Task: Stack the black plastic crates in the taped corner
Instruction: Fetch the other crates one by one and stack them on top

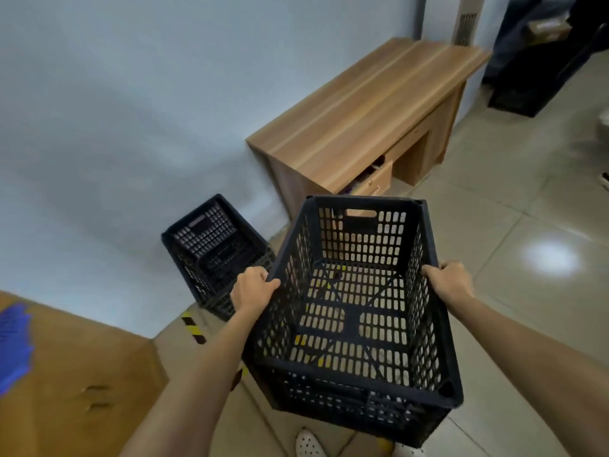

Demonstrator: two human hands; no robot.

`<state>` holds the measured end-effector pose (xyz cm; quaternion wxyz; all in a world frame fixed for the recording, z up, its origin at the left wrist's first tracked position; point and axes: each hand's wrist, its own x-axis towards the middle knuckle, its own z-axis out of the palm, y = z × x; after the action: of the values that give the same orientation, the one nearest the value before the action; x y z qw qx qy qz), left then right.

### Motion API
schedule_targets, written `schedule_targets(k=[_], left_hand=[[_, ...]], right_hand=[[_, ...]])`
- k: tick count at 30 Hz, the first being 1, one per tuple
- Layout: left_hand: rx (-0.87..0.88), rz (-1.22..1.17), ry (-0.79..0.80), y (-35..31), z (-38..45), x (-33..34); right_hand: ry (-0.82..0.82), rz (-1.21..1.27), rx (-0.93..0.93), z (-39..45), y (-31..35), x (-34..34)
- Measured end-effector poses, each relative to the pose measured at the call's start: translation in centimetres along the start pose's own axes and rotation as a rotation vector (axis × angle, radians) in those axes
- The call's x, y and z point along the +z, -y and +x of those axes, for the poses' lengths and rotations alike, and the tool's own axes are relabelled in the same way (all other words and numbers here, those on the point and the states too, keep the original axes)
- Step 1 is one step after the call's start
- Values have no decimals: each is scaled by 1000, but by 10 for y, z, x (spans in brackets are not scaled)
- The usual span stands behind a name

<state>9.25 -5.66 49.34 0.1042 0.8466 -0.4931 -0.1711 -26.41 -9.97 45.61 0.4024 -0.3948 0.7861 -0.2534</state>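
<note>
An empty black perforated plastic crate (pixel 354 328) hangs in the air in front of me, open side up. My left hand (pixel 252 288) grips its left rim and my right hand (pixel 449 281) grips its right rim. A second black crate (pixel 214 252) stands on the floor against the pale wall, to the left and beyond the held one; it seems to hold another crate nested in it. Yellow-and-black striped tape (pixel 193 326) runs along the floor in front of that crate, and more of it shows through the held crate's bottom.
A wooden desk (pixel 365 113) stands against the wall right of the floor crate, a drawer slightly open. A large cardboard box (pixel 72 384) fills the lower left. More black crates (pixel 540 74) stand far right. Tiled floor (pixel 514 225) stretches right. My white shoe (pixel 308 443) is below.
</note>
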Motion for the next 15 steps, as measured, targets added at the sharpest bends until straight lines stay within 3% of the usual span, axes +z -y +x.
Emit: schedule_targets(k=[15], left_hand=[[-225,-157,-257,199,6,-119]], right_hand=[[165,-139,-331,-83,143,177]])
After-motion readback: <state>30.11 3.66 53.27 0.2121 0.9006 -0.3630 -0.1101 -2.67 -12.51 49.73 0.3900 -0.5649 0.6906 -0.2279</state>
